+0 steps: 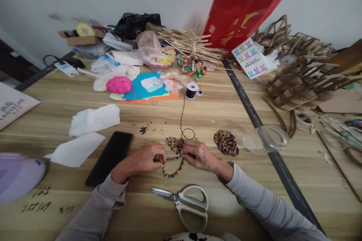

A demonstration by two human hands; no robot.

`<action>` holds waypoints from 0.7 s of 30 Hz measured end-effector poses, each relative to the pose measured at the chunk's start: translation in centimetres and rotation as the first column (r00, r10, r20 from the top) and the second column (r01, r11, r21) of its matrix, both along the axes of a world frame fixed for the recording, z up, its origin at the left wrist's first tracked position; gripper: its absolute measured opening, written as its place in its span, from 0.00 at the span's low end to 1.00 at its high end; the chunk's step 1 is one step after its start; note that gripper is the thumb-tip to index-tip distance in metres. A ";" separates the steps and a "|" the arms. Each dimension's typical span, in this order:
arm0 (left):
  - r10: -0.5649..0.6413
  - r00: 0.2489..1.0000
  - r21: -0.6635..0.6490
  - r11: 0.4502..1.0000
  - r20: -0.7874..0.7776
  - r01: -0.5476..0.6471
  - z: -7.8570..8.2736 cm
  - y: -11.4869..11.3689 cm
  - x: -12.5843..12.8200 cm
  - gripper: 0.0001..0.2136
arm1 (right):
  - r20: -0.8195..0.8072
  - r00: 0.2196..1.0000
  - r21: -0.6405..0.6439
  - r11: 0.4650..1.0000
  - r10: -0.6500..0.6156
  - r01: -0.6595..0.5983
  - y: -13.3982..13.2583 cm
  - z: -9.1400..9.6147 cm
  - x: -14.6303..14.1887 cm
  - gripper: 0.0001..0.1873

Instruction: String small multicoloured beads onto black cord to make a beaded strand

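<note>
A string of multicoloured beads [174,175] hangs in a curve between my two hands. My left hand [148,157] pinches its left end, thumb and forefinger pressed together. At the other end my right hand [198,154] closes on the black cord [182,115], which runs back to a white spool of black cord [192,90]. Loose beads [174,144] lie in a small heap just beyond my fingertips. To the right rests a coil of finished-looking bead strands [226,143]. Scissors with pale handles [183,203] lie partly open in front of me.
A black phone [109,158] and white paper pieces [94,119] lie left of my hands. Clear rolled tubing [273,138] is at right. Pink yarn [119,84], blue paper [135,91] and a red bag [240,11] stand farther back. Small woven baskets [296,83] crowd the right side.
</note>
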State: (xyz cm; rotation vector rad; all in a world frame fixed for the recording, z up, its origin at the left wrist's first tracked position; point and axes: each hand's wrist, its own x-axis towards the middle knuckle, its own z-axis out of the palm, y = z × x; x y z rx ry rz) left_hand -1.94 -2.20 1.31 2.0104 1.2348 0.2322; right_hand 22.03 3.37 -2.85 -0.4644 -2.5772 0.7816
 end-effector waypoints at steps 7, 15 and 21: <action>-0.010 1.000 -0.008 1.000 0.026 0.010 0.0 0.0 -0.1 0.05 | 0.004 1.000 0.000 1.000 -0.003 0.003 0.0 0.3 0.0 0.07; -0.026 0.998 -0.022 0.999 0.062 0.027 -0.1 -0.3 -0.3 0.07 | 0.015 1.000 -0.003 1.000 -0.010 0.010 0.0 0.1 0.1 0.07; -0.117 0.992 0.000 0.993 0.040 0.117 -0.2 -0.4 -0.1 0.10 | 0.006 1.000 -0.013 1.000 -0.010 0.010 0.0 0.2 0.0 0.07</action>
